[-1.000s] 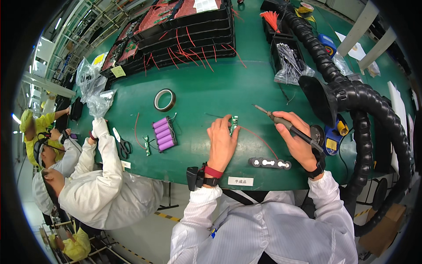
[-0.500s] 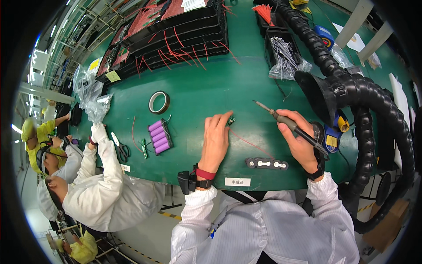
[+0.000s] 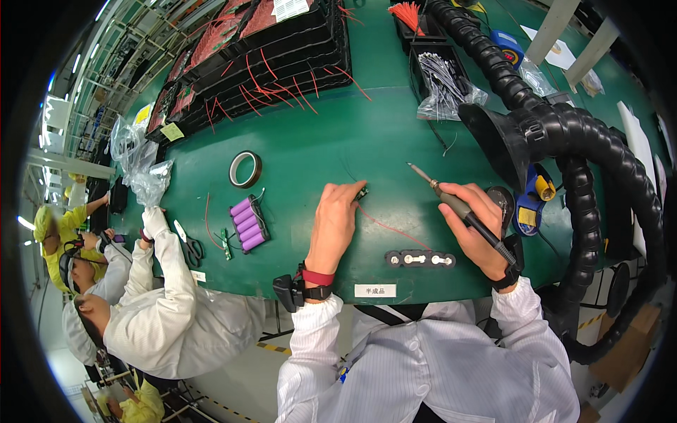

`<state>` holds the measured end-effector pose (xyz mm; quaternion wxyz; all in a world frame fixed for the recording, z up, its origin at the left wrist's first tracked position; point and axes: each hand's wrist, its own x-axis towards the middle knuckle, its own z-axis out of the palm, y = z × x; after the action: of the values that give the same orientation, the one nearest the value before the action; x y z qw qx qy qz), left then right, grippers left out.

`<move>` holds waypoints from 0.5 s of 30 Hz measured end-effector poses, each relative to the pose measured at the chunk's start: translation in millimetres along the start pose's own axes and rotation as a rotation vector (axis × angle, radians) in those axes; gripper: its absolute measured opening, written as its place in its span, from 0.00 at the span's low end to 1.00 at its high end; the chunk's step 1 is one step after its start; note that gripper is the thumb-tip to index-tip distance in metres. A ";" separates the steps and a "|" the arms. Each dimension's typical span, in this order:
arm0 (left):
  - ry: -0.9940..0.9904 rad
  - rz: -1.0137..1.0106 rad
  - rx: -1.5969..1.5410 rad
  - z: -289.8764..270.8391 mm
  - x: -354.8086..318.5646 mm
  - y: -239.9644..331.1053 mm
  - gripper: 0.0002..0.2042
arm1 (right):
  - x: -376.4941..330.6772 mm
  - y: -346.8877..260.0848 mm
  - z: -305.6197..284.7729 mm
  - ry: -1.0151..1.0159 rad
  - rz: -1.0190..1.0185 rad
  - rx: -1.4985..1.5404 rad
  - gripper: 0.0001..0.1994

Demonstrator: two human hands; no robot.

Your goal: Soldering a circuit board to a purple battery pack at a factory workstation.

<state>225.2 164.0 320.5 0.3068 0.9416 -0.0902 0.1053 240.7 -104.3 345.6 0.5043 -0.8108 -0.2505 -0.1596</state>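
My left hand pinches a small green circuit board between thumb and fingers, just above the green table. A thin red wire trails from the board toward a black holder with silvery-white metal pieces on top, lying in front of me. In my right hand is a soldering iron, gripped like a pen. Its tip points up and left, apart from the board. Left of my left hand lie a purple battery pack and another small green circuit board.
A tape roll, scissors and a co-worker's gloved hand are at left. Stacked black trays with red wires stand at the back. A black fume hose, a blue iron stand and a cable-tie bin are at right.
The view has shifted slightly, moving the table's things a little to the left in the picture. Both hands keep their grips, and the iron's tip stays apart from the circuit board.
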 end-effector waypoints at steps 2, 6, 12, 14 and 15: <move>0.039 0.005 -0.041 1.9 -0.8 -3.1 0.19 | -1.4 0.2 -0.2 0.001 -0.010 -0.005 0.17; 0.043 -0.017 -0.016 1.3 -2.8 -6.3 0.19 | -4.5 2.7 -0.5 -0.007 -0.022 -0.014 0.17; 0.108 0.068 0.032 -0.4 0.0 -10.2 0.17 | -5.2 4.4 -2.4 -0.019 -0.027 -0.019 0.17; 0.100 0.013 -0.068 -0.1 -0.8 -8.0 0.17 | -8.7 6.6 -2.3 -0.001 -0.025 -0.017 0.17; 0.098 -0.038 -0.163 0.0 -0.7 -8.5 0.16 | -9.2 7.7 -2.8 -0.002 -0.023 -0.017 0.17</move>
<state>226.5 170.8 315.6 0.3882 0.9089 -0.0655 0.1376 237.5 -111.9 336.4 0.4955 -0.8122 -0.2589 -0.1668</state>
